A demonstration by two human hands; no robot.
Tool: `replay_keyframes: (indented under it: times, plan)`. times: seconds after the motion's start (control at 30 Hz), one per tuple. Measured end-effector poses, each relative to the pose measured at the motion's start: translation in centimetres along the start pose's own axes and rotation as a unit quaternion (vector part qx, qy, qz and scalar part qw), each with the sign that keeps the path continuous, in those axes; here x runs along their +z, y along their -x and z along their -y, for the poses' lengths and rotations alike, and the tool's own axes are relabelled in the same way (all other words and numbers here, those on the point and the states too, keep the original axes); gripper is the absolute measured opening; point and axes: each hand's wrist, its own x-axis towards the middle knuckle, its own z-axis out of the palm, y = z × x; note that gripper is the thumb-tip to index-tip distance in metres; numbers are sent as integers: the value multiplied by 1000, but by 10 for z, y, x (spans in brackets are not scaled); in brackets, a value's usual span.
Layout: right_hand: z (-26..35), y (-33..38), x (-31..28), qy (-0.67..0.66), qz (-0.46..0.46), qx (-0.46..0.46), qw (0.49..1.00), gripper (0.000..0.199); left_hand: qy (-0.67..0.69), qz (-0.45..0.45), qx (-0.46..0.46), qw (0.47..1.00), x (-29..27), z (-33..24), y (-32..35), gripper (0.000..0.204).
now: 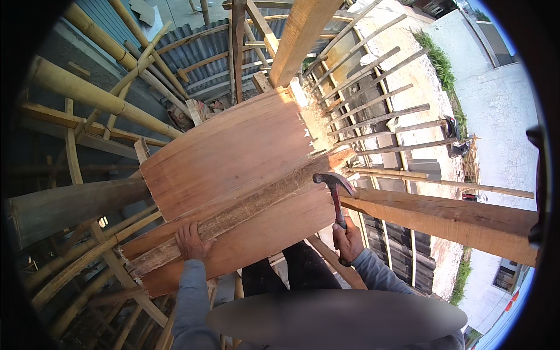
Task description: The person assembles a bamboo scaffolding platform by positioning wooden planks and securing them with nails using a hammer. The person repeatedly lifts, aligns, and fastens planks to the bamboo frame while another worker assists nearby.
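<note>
My right hand [348,240] grips the red handle of a claw hammer [335,185], its dark steel head raised just above the right end of a rough narrow wooden strip [245,211]. That strip lies diagonally across wide reddish plywood boards [224,153]. My left hand [191,241] presses down on the strip's lower left part, fingers spread over it. Both forearms wear grey-blue sleeves. My dark trouser legs show below the boards.
I am high on a scaffold of bamboo poles [87,93] and timber beams [443,219]. Corrugated metal roofing [198,55] lies below at the back. A slatted wooden frame [373,111] extends right over sandy ground, with a motorbike [454,140] and paved road beyond.
</note>
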Motion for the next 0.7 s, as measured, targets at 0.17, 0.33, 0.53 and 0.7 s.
replay_keyframes:
  times: [0.17,0.33,0.53,0.7]
  plan:
    - [-34,8,11,-152,-43,74,985,25,-20,26,20,999,5,-12,-8,82]
    - [-31,-2,37,-254,-111,96,956,23,31,39,76,996,19,-53,-24,82]
    - [-18,-20,19,-287,-176,51,940,21,24,42,38,998,3,-5,-9,79]
    - [-11,-45,16,-242,-140,78,957,24,-5,35,26,999,-12,22,-4,84]
